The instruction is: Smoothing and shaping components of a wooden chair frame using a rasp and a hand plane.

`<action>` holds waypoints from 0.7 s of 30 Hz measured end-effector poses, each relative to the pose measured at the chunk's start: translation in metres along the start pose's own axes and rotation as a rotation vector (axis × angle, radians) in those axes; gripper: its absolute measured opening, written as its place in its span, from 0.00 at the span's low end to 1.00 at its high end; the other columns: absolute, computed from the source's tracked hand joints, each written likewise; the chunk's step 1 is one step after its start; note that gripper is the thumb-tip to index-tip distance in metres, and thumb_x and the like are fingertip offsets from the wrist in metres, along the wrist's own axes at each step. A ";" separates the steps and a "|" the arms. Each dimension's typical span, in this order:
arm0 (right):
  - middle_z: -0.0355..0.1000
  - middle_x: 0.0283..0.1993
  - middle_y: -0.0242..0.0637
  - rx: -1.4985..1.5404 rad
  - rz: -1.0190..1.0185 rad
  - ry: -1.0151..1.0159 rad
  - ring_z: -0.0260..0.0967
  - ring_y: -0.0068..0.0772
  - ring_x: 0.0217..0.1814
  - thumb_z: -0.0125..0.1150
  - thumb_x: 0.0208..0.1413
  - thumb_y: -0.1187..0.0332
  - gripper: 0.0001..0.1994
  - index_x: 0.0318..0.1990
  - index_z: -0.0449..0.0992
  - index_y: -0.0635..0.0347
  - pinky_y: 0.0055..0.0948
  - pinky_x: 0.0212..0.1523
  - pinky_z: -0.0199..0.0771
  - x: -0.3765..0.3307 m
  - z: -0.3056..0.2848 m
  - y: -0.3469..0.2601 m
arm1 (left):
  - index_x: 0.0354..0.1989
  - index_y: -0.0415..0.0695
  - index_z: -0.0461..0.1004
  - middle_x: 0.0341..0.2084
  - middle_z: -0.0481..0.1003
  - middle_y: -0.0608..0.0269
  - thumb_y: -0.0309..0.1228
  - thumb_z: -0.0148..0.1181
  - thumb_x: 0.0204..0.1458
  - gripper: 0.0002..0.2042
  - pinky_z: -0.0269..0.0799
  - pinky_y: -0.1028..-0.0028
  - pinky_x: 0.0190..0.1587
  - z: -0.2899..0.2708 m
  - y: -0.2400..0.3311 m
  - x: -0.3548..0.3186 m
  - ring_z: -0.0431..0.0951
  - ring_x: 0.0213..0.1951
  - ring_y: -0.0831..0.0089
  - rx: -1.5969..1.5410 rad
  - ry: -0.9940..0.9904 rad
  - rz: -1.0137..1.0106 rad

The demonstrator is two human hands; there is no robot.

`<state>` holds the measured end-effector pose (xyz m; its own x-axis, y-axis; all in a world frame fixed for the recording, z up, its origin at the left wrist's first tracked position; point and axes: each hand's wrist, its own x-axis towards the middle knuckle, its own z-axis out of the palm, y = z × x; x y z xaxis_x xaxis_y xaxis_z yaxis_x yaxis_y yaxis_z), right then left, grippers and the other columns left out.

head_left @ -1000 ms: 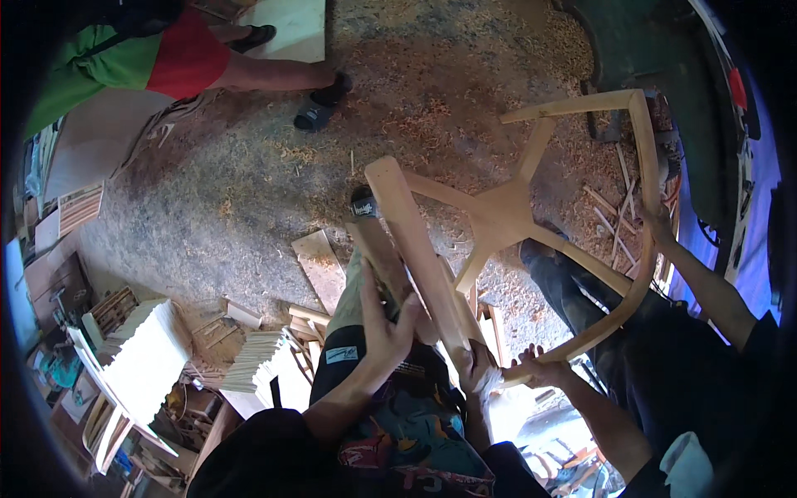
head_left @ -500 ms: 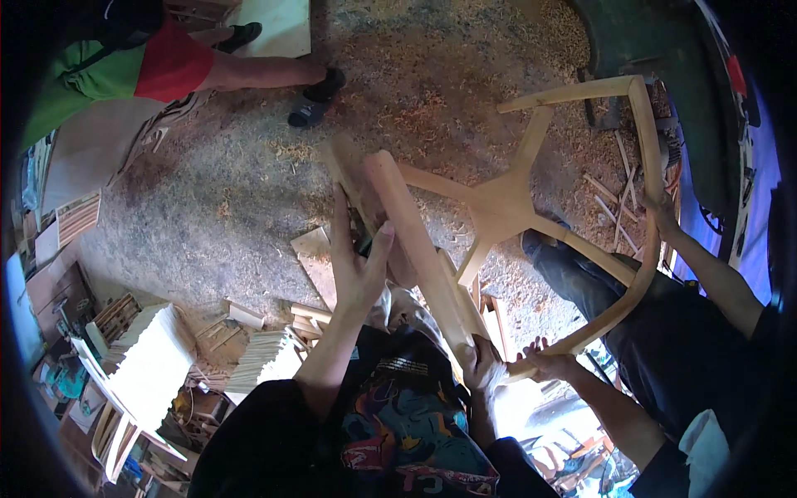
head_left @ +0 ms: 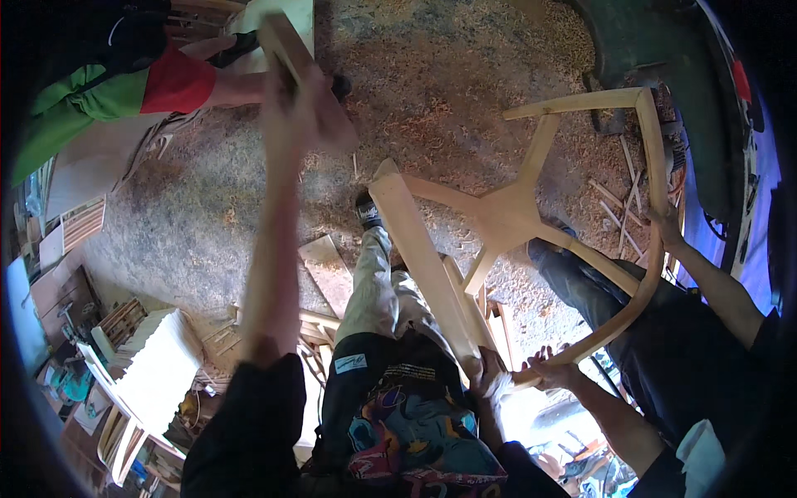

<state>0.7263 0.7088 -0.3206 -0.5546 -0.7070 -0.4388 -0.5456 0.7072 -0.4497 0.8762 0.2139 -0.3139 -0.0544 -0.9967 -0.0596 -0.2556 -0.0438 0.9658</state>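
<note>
High at the upper left, my left hand (head_left: 292, 112) is closed around a brown wooden block (head_left: 286, 46); motion smears both, so the block's exact kind is unclear. My right hand (head_left: 491, 375) grips the near end of a thick wooden post of a pale wooden chair frame (head_left: 508, 212). That post (head_left: 419, 249) slants away from me, its far end free below the raised block. Branching struts join at the frame's middle, and a curved rail (head_left: 650, 158) runs round its right side. A co-worker's two hands (head_left: 552, 369) hold this rail.
The co-worker's leg (head_left: 573, 278) stands beneath the frame. Another person in green and red shorts (head_left: 174, 79) is at the upper left. Wood shavings cover the floor (head_left: 440, 100). Stacked pale boards (head_left: 162, 361) stand lower left; a dark green machine (head_left: 664, 50) is upper right.
My left hand has swung up and away to the upper left with the wooden block, off the post's side. My right hand keeps its grip; the frame has shifted slightly.
</note>
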 end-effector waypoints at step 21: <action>0.74 0.35 0.52 -1.574 -2.230 -0.101 0.75 0.43 0.36 0.40 0.60 0.54 0.20 0.50 0.67 0.59 0.54 0.36 0.78 0.067 -0.091 0.194 | 0.66 0.33 0.45 0.53 0.61 0.38 0.33 0.57 0.53 0.36 0.61 0.61 0.55 0.028 -0.002 -0.226 0.63 0.56 0.50 0.181 -0.107 -0.196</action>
<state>0.5259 0.7995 -0.3663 0.8869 -0.0119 -0.4618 0.1878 -0.9040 0.3840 0.8620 0.4410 -0.3092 -0.0861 -0.9572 -0.2763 -0.4387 -0.2126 0.8731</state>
